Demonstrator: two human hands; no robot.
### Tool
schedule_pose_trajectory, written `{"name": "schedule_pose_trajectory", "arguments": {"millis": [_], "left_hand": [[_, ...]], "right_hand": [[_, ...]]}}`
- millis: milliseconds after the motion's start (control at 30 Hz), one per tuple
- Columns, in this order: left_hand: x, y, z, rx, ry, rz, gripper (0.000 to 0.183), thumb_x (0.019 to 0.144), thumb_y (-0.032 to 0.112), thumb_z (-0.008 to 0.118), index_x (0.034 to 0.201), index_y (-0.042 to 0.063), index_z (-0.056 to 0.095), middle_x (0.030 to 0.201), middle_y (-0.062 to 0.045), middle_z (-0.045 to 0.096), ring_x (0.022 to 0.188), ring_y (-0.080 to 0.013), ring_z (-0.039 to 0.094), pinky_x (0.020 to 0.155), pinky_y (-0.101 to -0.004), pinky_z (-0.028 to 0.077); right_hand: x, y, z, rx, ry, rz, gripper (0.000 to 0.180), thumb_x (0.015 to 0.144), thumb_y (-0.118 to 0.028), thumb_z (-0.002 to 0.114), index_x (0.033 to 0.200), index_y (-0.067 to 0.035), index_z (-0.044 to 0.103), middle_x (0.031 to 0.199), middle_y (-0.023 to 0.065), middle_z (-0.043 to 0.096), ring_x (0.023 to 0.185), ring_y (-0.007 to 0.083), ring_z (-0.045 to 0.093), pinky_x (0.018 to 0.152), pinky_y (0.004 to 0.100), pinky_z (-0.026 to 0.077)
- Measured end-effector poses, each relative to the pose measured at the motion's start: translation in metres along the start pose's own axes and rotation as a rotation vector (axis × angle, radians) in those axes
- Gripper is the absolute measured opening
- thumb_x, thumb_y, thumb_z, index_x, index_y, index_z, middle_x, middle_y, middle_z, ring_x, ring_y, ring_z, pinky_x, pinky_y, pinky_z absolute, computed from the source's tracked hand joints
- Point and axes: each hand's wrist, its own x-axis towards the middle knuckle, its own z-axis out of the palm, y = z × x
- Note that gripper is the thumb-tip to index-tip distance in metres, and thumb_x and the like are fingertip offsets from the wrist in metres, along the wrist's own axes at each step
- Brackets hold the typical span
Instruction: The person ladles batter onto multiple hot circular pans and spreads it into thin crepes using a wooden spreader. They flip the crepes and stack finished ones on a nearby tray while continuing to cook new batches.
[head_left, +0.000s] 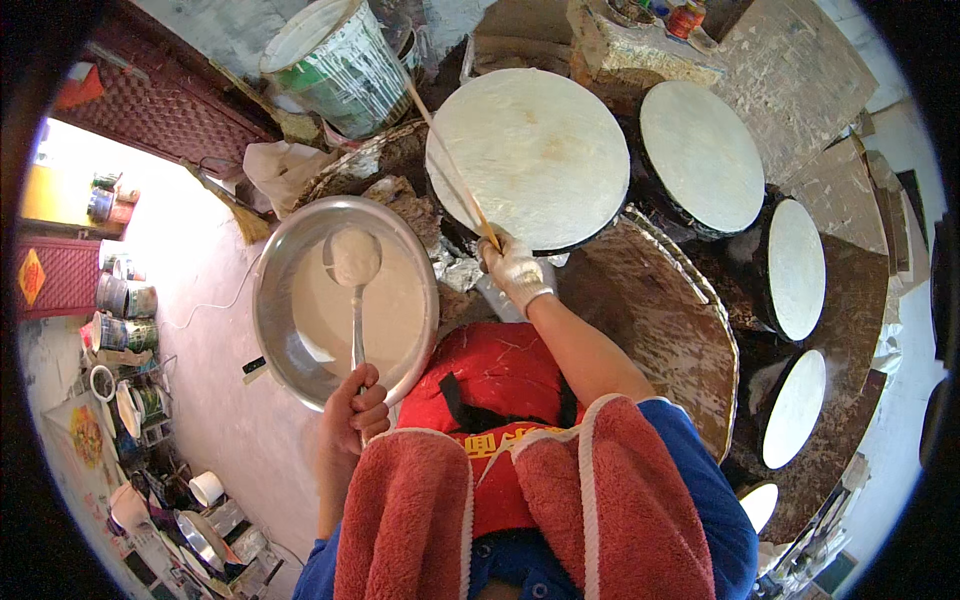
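Note:
My left hand (356, 405) grips the handle of a metal ladle (358, 322). The ladle's bowl is full of pale batter and sits over a wide metal basin (270, 262) with more batter (401, 300) in it. Whether the bowl touches the batter below, I cannot tell. On my right hand (514, 268) is a whitish work glove, and its fingers close around a thin wooden stick (450, 154). That stick slants up and left across a round griddle (525, 150), whose top is coated in a white layer with faint brownish patches. My gloved hand is at the griddle's near edge.
More white-coated round griddles (703, 157) curve away to the right along a brown curved surface (637, 322). A paint-streaked bucket (337, 75) stands behind the basin. A broom (232, 206) leans at the left, near a doorway. Several buckets (127, 300) line the far left wall.

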Motion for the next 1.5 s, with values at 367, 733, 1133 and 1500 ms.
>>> {"name": "schedule_pose_trajectory", "arguments": {"millis": [367,733,1133,1500], "left_hand": [[-0.002,0.006,-0.003,0.020,0.045,0.018,0.022,0.099,0.029,0.037,0.082,0.015,0.041,0.051,0.008,0.026,0.035,-0.0022,0.024,0.029,-0.0183,0.021],[-0.006,0.007,0.008,0.062,0.087,0.089,0.021,0.099,0.028,0.039,0.084,0.014,0.043,0.052,0.008,0.027,0.036,-0.0020,0.024,0.030,-0.0173,0.021],[-0.004,0.019,0.009,0.049,0.119,0.060,0.023,0.099,0.030,0.039,0.083,0.014,0.041,0.052,0.008,0.027,0.035,-0.0021,0.023,0.029,-0.0178,0.020],[-0.037,0.051,0.025,0.476,-0.313,0.374,0.025,0.098,0.031,0.040,0.084,0.010,0.036,0.047,0.003,0.027,0.033,-0.0057,0.025,0.027,-0.0228,0.023]], "right_hand": [[-0.005,-0.021,-0.018,-0.673,0.073,-0.212,0.039,0.086,-0.028,0.059,0.111,-0.001,0.046,0.104,0.0259,0.050,0.089,0.0384,0.061,0.079,0.0423,0.052],[0.013,-0.028,-0.036,-0.700,0.206,-0.364,0.024,0.087,-0.021,0.054,0.100,-0.001,0.052,0.106,0.0235,0.052,0.082,0.0395,0.061,0.074,0.0453,0.051],[0.021,-0.051,-0.059,-0.952,0.105,-0.446,0.016,0.080,-0.011,0.059,0.092,0.000,0.056,0.093,0.0203,0.058,0.078,0.0352,0.062,0.071,0.0416,0.052],[0.015,-0.119,-0.256,-0.163,0.976,-0.018,0.042,0.077,-0.040,0.069,0.102,-0.007,0.066,0.089,0.0149,0.068,0.072,0.0308,0.065,0.064,0.0352,0.051]]}}
